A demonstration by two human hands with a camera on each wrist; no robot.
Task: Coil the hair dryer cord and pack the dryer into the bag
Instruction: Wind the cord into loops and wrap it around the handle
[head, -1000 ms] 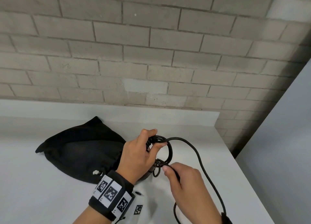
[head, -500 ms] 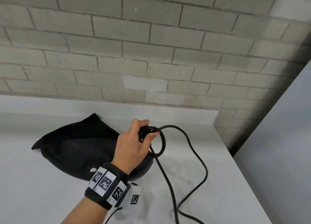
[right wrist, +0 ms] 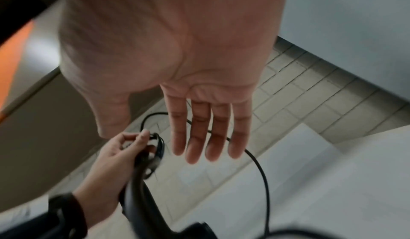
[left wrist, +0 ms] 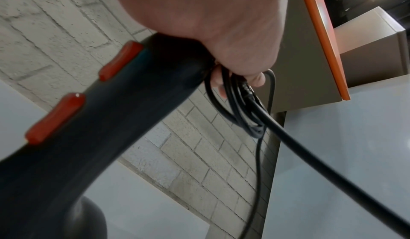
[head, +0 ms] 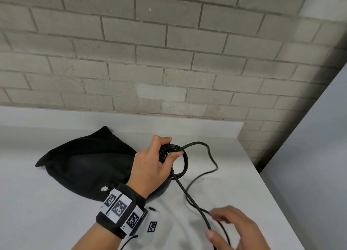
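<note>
My left hand (head: 157, 161) grips the top of the black hair dryer's handle (left wrist: 99, 120) and pinches several small loops of black cord (head: 185, 161) against it. The dryer's body (head: 161, 189) shows below my wrist, beside the black cloth bag (head: 84, 161) lying flat on the white table (head: 47, 212). The loose cord (head: 212, 156) arcs right and runs back toward me. My right hand (head: 225, 225) hovers over that loose run, fingers (right wrist: 199, 137) straight and spread, holding nothing. Two red switches (left wrist: 119, 61) sit on the handle.
A grey brick wall (head: 169, 62) stands right behind the table. The table's right edge (head: 272, 193) drops off beside a pale panel (head: 309, 156). An orange-edged board (left wrist: 321, 41) shows in the left wrist view.
My right hand let go of the cord at the coil, dropped out of view, and is now back low on the right over the loose cord. My left hand kept its hold.
</note>
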